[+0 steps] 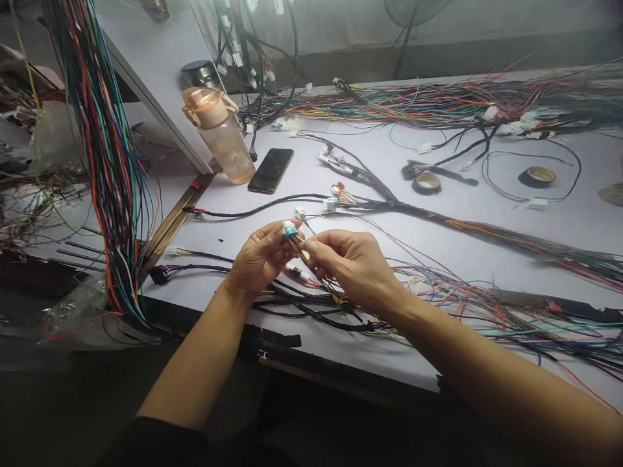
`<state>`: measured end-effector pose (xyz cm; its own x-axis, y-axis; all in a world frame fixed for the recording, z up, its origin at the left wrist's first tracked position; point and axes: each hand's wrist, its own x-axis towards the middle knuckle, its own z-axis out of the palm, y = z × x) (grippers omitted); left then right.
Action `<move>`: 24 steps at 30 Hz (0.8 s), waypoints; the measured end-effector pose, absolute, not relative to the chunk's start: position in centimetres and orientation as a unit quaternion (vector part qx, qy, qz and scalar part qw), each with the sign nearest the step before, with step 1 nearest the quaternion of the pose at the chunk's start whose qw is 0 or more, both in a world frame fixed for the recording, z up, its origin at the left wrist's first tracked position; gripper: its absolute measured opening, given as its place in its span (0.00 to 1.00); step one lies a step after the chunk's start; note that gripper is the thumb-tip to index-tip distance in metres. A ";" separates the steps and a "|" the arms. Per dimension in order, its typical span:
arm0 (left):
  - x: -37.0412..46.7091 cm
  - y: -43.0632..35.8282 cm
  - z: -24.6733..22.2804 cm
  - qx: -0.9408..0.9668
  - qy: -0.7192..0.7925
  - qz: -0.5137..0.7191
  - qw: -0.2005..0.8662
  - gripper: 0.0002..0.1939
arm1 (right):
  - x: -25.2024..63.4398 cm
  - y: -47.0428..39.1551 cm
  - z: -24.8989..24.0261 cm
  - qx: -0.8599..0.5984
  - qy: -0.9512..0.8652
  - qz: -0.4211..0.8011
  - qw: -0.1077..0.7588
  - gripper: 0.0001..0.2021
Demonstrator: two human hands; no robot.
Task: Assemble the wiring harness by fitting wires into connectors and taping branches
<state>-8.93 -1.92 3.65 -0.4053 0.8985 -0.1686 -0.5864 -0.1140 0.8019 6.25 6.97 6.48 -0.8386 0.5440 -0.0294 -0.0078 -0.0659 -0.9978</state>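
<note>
Frame centre: we pinch 1 teal connector in left hand, the nearer | its wires slant lower-right | right hand beside, fingertips closed on them.

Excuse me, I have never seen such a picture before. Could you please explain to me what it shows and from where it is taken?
There is no machine here: one person is working with two bare hands. The camera is worn on the head, so it looks forward and down over the arms. The left hand holds a small white and teal plug, and the right hand pinches the thin wires by it. On the white table lie more bundles of wires, a phone and two rolls of tape, the nearer one in the middle. A bottle stands behind the phone's left end. A thick bundle of coloured wires hangs at the left.
</note>
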 end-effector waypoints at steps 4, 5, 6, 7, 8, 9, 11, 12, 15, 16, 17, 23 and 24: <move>-8.9 -1.8 3.7 0.179 0.429 0.724 0.509 0.08 | 6.3 7.3 6.5 -0.199 -0.644 0.718 0.175 0.13; -8.9 -1.8 3.7 0.180 0.429 0.723 0.510 0.08 | 6.3 7.3 6.5 -0.196 -0.640 0.724 0.168 0.13; -8.9 -1.8 3.7 0.182 0.429 0.723 0.511 0.08 | 6.3 7.4 6.5 -0.194 -0.637 0.728 0.162 0.13; -8.9 -1.8 3.6 0.183 0.429 0.721 0.511 0.09 | 6.3 7.4 6.6 -0.192 -0.634 0.732 0.158 0.13; -8.9 -1.8 3.6 0.185 0.431 0.720 0.511 0.09 | 6.3 7.4 6.6 -0.191 -0.632 0.735 0.155 0.13; -8.9 -1.8 3.6 0.187 0.432 0.719 0.511 0.09 | 6.3 7.5 6.6 -0.190 -0.631 0.736 0.154 0.13; -9.0 -1.8 3.5 0.192 0.433 0.718 0.510 0.09 | 6.3 7.5 6.6 -0.192 -0.630 0.737 0.155 0.13; -9.0 -1.8 3.5 0.195 0.431 0.718 0.510 0.09 | 6.2 7.4 6.6 -0.193 -0.629 0.737 0.154 0.14; -9.0 -1.8 3.5 0.204 0.429 0.716 0.511 0.10 | 6.2 7.4 6.3 -0.201 -0.627 0.737 0.153 0.15; -9.0 -1.8 3.5 0.204 0.430 0.715 0.512 0.10 | 6.2 7.4 6.2 -0.205 -0.626 0.737 0.153 0.15; -9.0 -1.8 3.5 0.203 0.433 0.714 0.511 0.11 | 6.1 7.3 6.1 -0.208 -0.627 0.735 0.155 0.16; -9.0 -1.9 3.4 0.202 0.439 0.715 0.506 0.11 | 6.0 7.2 5.5 -0.212 -0.648 0.711 0.170 0.16; -9.0 -1.9 3.3 0.206 0.436 0.715 0.507 0.12 | 5.9 7.2 5.5 -0.212 -0.652 0.708 0.172 0.16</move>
<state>-9.03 -1.92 3.35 -0.4022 0.9035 -0.1482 -0.5445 -0.1059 0.8321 5.94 7.24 5.51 -0.8513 0.5193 -0.0755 0.0325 -0.0916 -0.9953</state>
